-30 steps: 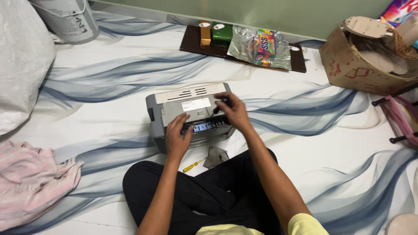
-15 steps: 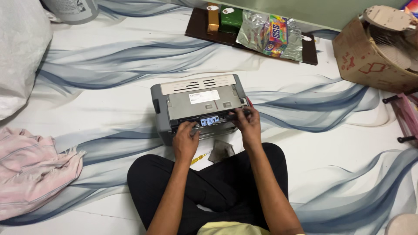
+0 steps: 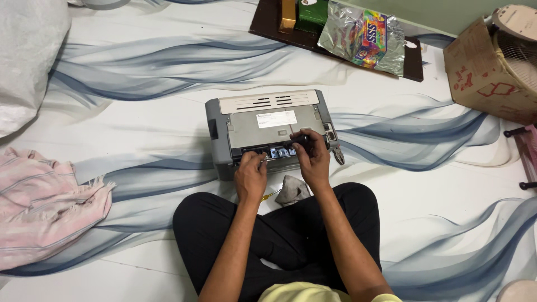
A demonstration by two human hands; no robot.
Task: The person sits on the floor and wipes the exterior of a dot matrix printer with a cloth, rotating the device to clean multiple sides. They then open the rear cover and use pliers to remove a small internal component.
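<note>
Person sits cross-legged in black trousers (image 3: 279, 235) on a white floor sheet with blue-grey wave pattern (image 3: 140, 117). Just ahead of the knees: a crumpled grey cloth (image 3: 293, 190) and a small yellow-handled screwdriver (image 3: 270, 195), the latter mostly hidden behind the left wrist. A pink striped fabric bundle (image 3: 47, 204) lies well apart at the left.

Both forearms extend forward, wrists bent down onto the near edge of a grey box-shaped printer with a cream slotted top panel (image 3: 268, 120), which rests on the sheet directly in front of the legs. Left hand (image 3: 250, 174): fingers curled, tips pressing the dark slot along the printer's near edge. Right hand (image 3: 311, 156): fingers closed narrowly around a short black tool (image 3: 295, 139), its tip at the same slot beside 1 blue connector block (image 3: 278, 152).

Beyond: a dark brown tray holding foil and coloured packets (image 3: 335, 34); a cardboard box (image 3: 486, 70) at far right.
</note>
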